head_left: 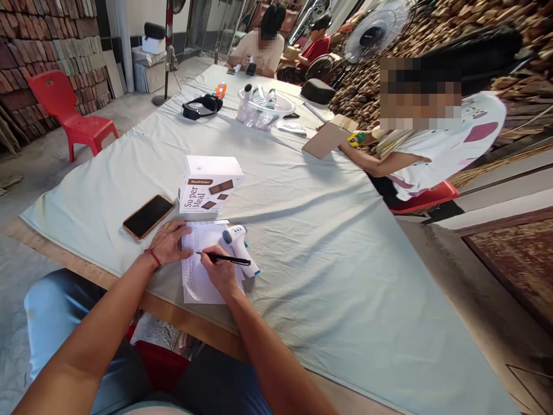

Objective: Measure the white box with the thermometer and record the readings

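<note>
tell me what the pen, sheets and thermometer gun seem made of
The pen: probably plastic, perhaps metal; slim, smooth black barrel. The sheets: matt white paper, flat, thin and written on. The thermometer gun: likely smooth plastic, a rounded white shell.

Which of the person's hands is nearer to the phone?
Left. The left hand rests at the paper's left edge, right beside the phone; the right hand, holding a pen, is farther right, over the paper.
</note>
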### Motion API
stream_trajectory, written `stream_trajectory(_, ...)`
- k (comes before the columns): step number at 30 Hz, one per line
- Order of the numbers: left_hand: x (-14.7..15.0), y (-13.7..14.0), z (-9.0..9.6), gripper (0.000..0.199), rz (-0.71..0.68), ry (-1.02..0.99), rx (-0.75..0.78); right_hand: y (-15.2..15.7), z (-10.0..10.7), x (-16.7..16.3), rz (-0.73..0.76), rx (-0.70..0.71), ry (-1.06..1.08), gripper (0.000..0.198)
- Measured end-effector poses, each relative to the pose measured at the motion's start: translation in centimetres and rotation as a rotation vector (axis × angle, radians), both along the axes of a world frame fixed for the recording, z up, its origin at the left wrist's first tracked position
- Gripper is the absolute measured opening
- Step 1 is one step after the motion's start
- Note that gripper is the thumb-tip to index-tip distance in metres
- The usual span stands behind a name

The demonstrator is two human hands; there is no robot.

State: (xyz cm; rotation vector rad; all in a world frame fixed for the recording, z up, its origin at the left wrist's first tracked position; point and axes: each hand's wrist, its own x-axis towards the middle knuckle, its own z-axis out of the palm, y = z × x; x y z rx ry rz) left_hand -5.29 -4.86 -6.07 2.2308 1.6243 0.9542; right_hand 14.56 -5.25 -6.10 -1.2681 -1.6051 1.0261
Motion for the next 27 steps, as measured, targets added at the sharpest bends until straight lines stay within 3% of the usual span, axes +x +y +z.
stream_trajectory(27,0.11,0.04,0.22,0.058,0.013,0.015,-0.006,0.07,0.28,0.12,-0.009,0.013,-0.069,0.012)
